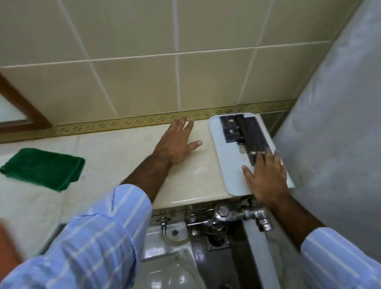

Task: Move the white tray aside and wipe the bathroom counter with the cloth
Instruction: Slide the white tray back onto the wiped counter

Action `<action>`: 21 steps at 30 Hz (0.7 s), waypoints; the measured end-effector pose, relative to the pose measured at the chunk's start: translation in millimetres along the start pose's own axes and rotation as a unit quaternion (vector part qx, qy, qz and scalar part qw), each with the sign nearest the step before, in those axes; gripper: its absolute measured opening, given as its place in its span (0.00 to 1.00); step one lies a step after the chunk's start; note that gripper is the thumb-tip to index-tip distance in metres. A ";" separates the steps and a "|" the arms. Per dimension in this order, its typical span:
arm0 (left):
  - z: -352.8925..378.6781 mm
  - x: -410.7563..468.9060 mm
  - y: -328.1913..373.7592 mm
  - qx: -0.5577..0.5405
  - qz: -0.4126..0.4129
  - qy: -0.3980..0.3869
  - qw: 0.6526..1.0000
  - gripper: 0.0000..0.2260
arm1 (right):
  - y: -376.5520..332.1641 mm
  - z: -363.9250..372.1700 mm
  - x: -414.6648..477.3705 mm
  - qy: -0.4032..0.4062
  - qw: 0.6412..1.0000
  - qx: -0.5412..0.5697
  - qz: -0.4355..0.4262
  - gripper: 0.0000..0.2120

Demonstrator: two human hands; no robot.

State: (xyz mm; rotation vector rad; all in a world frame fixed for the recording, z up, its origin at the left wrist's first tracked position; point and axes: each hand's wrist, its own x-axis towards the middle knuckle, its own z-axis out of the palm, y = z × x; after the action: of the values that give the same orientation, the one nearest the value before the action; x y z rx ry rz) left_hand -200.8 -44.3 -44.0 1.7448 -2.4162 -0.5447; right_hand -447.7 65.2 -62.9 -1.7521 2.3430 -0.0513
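A white tray with dark boxes on it lies at the right end of the beige counter. My right hand rests flat on the tray's near right part, fingers spread, touching the dark boxes. My left hand lies flat and open on the bare counter just left of the tray, fingertips near the back wall. A folded green cloth sits on the counter far to the left, apart from both hands.
A grey shower curtain hangs close on the right. Chrome valves and pipes and a white toilet sit below the counter edge. A wood-framed mirror is at the back left, a basin rim at the far left.
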 end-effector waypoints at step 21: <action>38.1 105.4 40.0 -0.188 -0.222 0.068 0.954 0.11 | 98.6 14.1 6.1 0.024 0.940 0.301 0.161 0.06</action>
State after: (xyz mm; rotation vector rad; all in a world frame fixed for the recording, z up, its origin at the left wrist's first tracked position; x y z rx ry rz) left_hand -282.9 -123.4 -77.7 2.0597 -1.6840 -0.8351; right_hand -539.8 89.5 -93.0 -1.0771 2.2734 -0.6832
